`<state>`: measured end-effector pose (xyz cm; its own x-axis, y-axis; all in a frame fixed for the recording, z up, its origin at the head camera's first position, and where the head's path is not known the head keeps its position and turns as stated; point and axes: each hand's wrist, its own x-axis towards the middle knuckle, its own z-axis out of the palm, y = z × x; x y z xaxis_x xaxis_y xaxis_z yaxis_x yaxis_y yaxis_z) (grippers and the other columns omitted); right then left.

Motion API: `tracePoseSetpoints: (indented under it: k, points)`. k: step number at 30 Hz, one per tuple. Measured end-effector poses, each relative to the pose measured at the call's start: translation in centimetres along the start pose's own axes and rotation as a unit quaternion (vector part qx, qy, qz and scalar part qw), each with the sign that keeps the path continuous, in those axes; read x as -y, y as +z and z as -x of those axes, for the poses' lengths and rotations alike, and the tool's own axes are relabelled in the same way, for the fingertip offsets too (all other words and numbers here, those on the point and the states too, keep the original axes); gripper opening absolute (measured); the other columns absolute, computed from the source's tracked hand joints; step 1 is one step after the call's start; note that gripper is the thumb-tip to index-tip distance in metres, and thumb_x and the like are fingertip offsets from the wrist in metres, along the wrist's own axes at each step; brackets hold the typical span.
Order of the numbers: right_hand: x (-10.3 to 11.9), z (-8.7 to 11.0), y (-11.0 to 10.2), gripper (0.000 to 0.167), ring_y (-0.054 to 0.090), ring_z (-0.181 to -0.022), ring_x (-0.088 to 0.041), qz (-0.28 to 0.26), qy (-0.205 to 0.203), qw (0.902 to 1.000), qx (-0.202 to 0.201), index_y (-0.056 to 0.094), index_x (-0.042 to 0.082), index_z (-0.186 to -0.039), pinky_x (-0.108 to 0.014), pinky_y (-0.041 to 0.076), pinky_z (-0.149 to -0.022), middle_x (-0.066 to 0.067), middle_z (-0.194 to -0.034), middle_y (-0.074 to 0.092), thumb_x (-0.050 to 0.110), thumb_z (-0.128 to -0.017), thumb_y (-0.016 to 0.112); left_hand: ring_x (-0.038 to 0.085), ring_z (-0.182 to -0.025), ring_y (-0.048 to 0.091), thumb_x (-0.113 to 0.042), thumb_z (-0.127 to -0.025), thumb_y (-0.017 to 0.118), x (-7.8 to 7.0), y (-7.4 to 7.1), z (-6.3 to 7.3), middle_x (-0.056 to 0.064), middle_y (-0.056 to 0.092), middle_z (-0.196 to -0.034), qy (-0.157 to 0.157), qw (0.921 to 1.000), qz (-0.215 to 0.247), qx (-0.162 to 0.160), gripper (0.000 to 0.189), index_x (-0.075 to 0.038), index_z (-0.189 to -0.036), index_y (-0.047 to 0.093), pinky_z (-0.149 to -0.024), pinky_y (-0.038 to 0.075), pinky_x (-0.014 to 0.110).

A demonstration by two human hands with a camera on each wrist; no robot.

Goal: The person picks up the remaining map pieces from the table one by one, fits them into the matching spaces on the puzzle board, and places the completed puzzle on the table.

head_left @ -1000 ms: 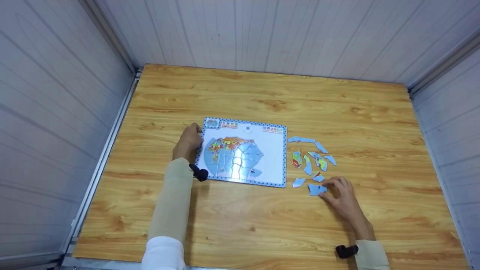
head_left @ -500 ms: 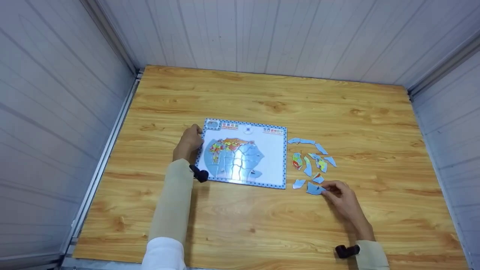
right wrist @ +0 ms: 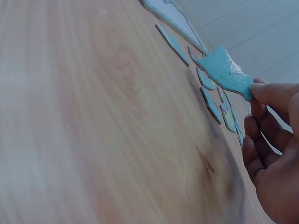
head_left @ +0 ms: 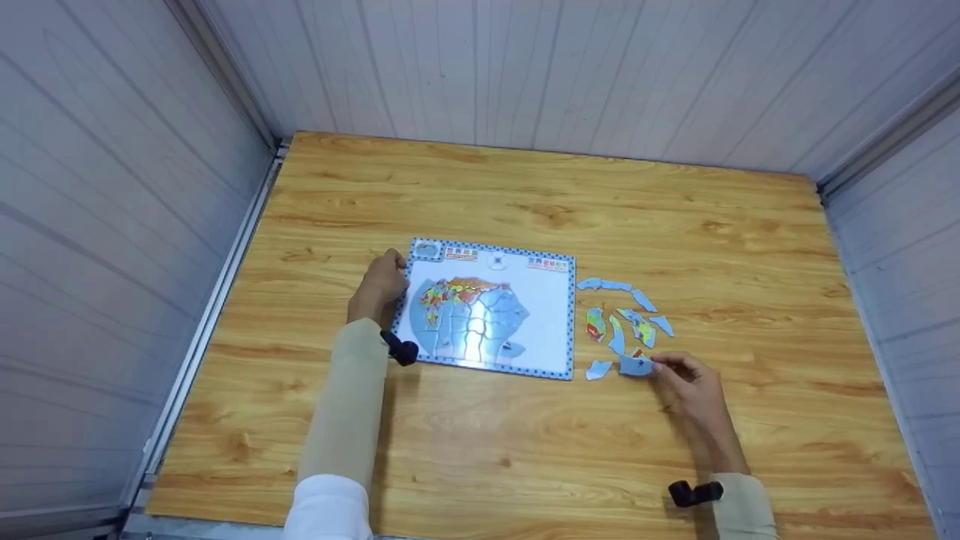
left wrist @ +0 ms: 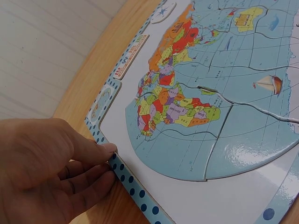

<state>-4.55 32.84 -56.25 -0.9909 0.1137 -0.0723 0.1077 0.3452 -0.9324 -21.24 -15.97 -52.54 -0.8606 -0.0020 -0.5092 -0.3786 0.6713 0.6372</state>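
Note:
A world map puzzle board [head_left: 547, 315] with a blue dotted border lies on the table, its left and middle map pieces fitted together. At its left edge my left hand [head_left: 382, 281] pinches the border, thumb [left wrist: 108, 147] on top and the other fingers against the side. My right hand [head_left: 694, 386] holds a blue puzzle piece [head_left: 634, 366] by its right end, between thumb and fingers. In the right wrist view this blue piece [right wrist: 226, 72] is raised and tilted above the table. It partly covers a small red and blue piece [head_left: 639, 352] in the head view.
Several loose puzzle pieces lie right of the board, among them a green and red piece [head_left: 595, 324], a yellow and blue one [head_left: 643, 331] and a small pale blue one [head_left: 598, 370]. Wall panels [head_left: 555, 75] enclose the wooden table [head_left: 480, 465] at the back and sides.
My right hand has lifted the blue piece from the table and tilted it, moving slightly toward the back. My left hand stays at the board's left edge.

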Motion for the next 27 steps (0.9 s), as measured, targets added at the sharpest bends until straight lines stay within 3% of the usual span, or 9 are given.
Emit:
tracePoseSetpoints:
  k: [5,11,16,24,27]
  points:
    - [0.4,-0.7,0.5,0.028,0.058,-0.087,-0.006,-0.034,0.01,0.9992,-0.017,0.064,-0.005,-0.109,-0.017,0.048,-0.075,-0.001,-0.099,0.069,0.013,-0.088,0.067,0.03,-0.113,0.048,-0.006,-0.096,0.044,0.0,0.0,-0.1,0.016,0.047,-0.127,0.006,1.0,0.001,-0.005,0.033,-0.006,-0.129,0.041,-0.1,0.041,0.043]
    - [1.5,-1.6,1.5,0.027,0.058,-0.084,-0.008,-0.114,0.022,0.9929,-0.025,0.06,-0.012,-0.108,-0.021,0.049,-0.074,0.004,-0.093,0.066,0.004,-0.087,0.067,0.03,-0.11,0.047,-0.002,-0.093,0.044,0.2,0.0,-0.4,0.019,0.048,-0.125,0.023,0.9997,0.001,-0.012,0.034,-0.001,-0.127,0.042,-0.097,0.042,0.043]
    - [2.3,-2.4,2.3,0.027,0.058,-0.085,-0.009,-0.132,0.014,0.9907,-0.029,0.057,-0.01,-0.107,-0.019,0.049,-0.074,0.004,-0.092,0.064,0.004,-0.086,0.067,0.03,-0.109,0.048,-0.002,-0.093,0.045,0.2,0.0,-0.4,0.019,0.049,-0.124,0.023,0.9997,0.001,-0.011,0.033,-0.001,-0.126,0.042,-0.097,0.042,0.043]
    - [3.1,-3.6,3.8,0.032,0.058,-0.089,-0.013,-0.161,0.004,0.9868,-0.009,0.054,-0.011,-0.109,-0.022,0.05,-0.077,-0.02,-0.106,0.059,0.006,-0.086,0.068,0.031,-0.112,0.048,-0.004,-0.094,0.045,0.1,-0.1,-0.3,0.018,0.049,-0.124,0.015,0.9999,0.003,-0.005,0.033,-0.003,-0.128,0.042,-0.099,0.042,0.044]
    - [3.3,-4.0,4.4,0.033,0.058,-0.09,-0.013,-0.165,0.0,0.9863,0.0,0.054,-0.012,-0.11,-0.022,0.05,-0.078,-0.021,-0.107,0.057,0.005,-0.086,0.068,0.031,-0.113,0.048,-0.004,-0.095,0.045,0.0,-0.1,-0.3,0.017,0.048,-0.125,0.01,0.9999,0.004,-0.001,0.033,-0.004,-0.128,0.042,-0.1,0.041,0.044]
